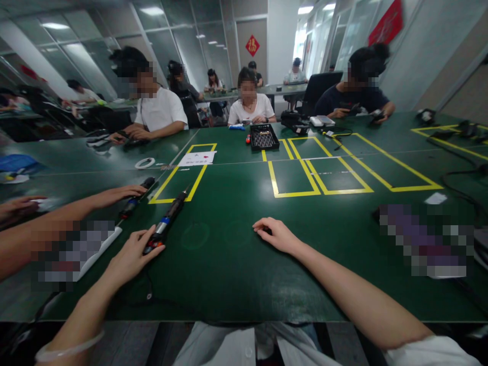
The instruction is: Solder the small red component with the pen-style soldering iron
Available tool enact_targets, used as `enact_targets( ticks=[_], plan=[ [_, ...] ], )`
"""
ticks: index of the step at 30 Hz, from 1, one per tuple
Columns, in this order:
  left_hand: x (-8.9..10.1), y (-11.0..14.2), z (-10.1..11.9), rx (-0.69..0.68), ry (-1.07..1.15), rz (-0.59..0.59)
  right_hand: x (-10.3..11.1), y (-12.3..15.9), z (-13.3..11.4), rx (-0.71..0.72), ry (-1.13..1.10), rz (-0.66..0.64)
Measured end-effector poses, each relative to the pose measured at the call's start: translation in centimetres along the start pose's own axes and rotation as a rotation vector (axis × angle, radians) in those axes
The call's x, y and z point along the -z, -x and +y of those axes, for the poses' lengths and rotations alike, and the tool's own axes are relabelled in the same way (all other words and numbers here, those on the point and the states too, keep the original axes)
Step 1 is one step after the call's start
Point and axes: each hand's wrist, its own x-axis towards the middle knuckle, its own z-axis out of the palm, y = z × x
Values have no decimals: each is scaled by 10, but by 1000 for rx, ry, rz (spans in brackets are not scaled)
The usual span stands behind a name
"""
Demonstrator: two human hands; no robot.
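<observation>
Head view: my left fingers [145,236] sit half-open around the rear of the screwdriver [164,222], grip unconfirmed; it points ahead toward the far edge of the surface [232,279], slanting right. My right fingers [262,223], farther off, curl empty.

Red diamond sign [252,46] hung on far door [251,28], black office chair [324,84] stood far right, white ring [147,167] lay left.
</observation>
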Motion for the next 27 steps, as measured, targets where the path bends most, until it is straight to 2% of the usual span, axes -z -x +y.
enact_targets(
  ticks=[2,6,9,12,15,17,20,22,24,27],
  plan=[
    [4,2,-2,-12,-21,44,0,0,0,8,9,-7],
    [11,7,9,-115,-115,207,1,0,-1,19,20,-18],
    [17,9,22,-159,-164,206,1,-1,-1,21,26,-22],
    [25,10,42,-145,-187,283,1,-1,-1,22,31,-23],
    [34,7,80,-112,-52,336,0,-2,-1,24,30,-24],
    [37,1,115,-104,168,263,0,-2,0,25,18,-23],
    [34,-13,172,-267,606,22,0,-1,3,16,-35,-13],
    [28,-22,206,-350,811,-132,1,-1,5,-26,-127,-8],
    [20,-30,233,-379,974,-282,1,-2,6,-86,-287,-8],
    [6,-38,257,-389,1134,-468,0,-3,6,-125,-561,-21]
  ],
)
